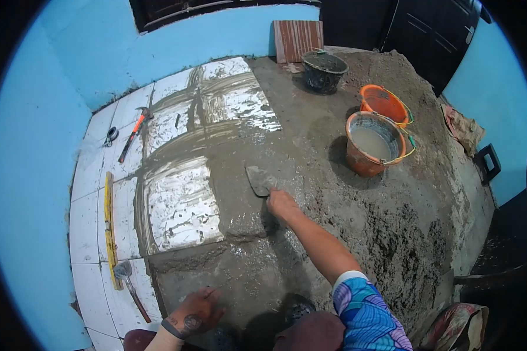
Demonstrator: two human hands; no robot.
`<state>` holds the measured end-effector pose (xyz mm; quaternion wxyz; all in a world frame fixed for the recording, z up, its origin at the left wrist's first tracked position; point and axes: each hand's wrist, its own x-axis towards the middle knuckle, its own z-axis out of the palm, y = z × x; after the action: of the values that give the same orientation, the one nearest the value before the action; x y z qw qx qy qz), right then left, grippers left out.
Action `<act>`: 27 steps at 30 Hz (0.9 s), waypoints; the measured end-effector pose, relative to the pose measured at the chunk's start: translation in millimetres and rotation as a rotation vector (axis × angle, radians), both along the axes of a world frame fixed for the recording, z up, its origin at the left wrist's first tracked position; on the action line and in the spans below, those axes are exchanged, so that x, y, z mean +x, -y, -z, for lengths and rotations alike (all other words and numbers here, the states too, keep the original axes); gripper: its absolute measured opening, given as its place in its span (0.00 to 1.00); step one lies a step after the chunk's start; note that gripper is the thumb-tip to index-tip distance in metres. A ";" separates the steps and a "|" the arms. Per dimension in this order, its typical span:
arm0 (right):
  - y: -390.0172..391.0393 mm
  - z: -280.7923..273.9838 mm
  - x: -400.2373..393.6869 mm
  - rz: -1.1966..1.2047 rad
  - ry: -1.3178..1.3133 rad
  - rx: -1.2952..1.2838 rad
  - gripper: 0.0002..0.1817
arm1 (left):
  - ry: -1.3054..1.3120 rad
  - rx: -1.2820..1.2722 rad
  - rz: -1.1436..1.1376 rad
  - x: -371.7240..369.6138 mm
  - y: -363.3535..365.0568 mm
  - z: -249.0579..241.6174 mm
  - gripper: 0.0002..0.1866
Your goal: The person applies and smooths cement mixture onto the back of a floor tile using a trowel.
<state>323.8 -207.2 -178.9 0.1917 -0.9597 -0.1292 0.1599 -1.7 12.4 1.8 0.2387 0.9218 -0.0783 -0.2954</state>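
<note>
My right hand is closed round the handle of a trowel, whose flat blade lies on the wet grey mortar. Left of the blade is a white tile smeared with mortar. My left hand, with a dark band at the wrist, is low over the mortar near my knee; its fingers are partly bent and I cannot make out anything in them.
Orange buckets and a black bucket stand at the upper right beside a sand heap. On the left tiles lie a hammer, a yellow level and another trowel. Brown tiles lean on the wall.
</note>
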 end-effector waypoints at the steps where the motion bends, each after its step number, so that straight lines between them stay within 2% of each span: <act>1: 4.2 6.4 8.1 -0.006 0.019 0.011 0.20 | 0.021 0.026 -0.003 -4.1 -0.1 -1.3 0.29; 2: 9.3 14.5 12.1 -0.017 0.031 0.022 0.19 | 0.036 0.054 -0.011 -8.8 -2.0 -4.4 0.30; 5: 61.5 16.7 26.9 0.143 0.007 -0.035 0.19 | 0.024 0.037 -0.119 -20.6 -11.7 -16.7 0.31; 7: 85.9 0.5 31.4 0.250 0.026 -0.075 0.20 | 0.065 0.076 -0.125 -27.2 -20.6 -21.6 0.30; 10: 82.2 -3.9 42.9 0.239 0.055 -0.051 0.20 | 0.068 0.074 -0.104 -26.1 -16.0 -18.2 0.30; 12: 51.9 -12.1 42.0 0.165 0.015 0.092 0.21 | 0.044 0.062 -0.062 -16.4 -11.5 -13.1 0.30; 14: 7.4 -12.5 45.5 0.041 0.044 0.125 0.20 | 0.009 0.042 -0.011 -5.8 -6.4 -1.8 0.29; 16: -35.9 -8.6 46.0 0.077 0.053 0.108 0.17 | 0.007 0.062 0.005 2.2 0.6 0.0 0.29; 19: -48.2 18.4 68.1 0.059 -0.004 0.042 0.18 | -0.005 0.081 -0.014 6.7 5.0 -4.9 0.29; 21: -11.3 38.3 75.7 0.152 0.046 0.064 0.19 | 0.001 0.060 -0.032 -3.8 0.1 -7.1 0.29; 25: 63.6 8.7 65.4 0.302 0.025 -0.055 0.19 | 0.037 0.036 -0.076 -16.6 -16.0 -15.1 0.29; 27: 72.6 0.0 63.7 0.274 0.021 -0.065 0.19 | 0.013 0.075 -0.071 -15.9 -17.9 -11.9 0.29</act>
<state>387.6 -279.7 -178.9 0.1790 -0.9757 0.0064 0.1266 -17.6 30.2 13.7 0.2141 0.9341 -0.0361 -0.2836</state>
